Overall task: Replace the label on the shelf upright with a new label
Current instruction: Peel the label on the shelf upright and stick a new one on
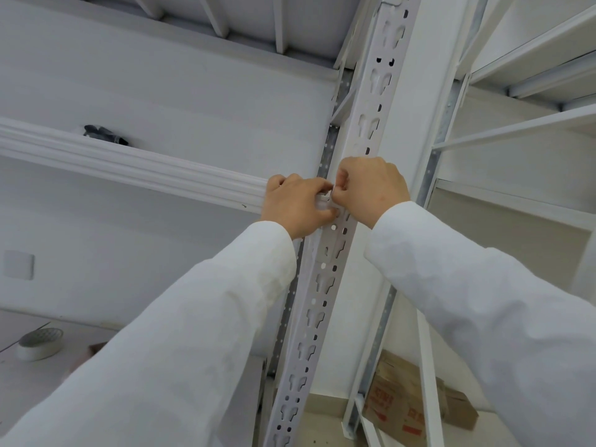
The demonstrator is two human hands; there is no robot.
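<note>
At the centre of the frame, a small white label is held against the white perforated shelf upright, level with the end of the horizontal shelf beam. The left hand is pressed on the label with fingers curled; the right hand is pinched on its right edge, the fingertips of both hands touching. White sleeves are seen on both arms. A roll of tape is seen at the lower left, a dark object on the shelf at the upper left, and a cardboard box at the lower right.
</note>
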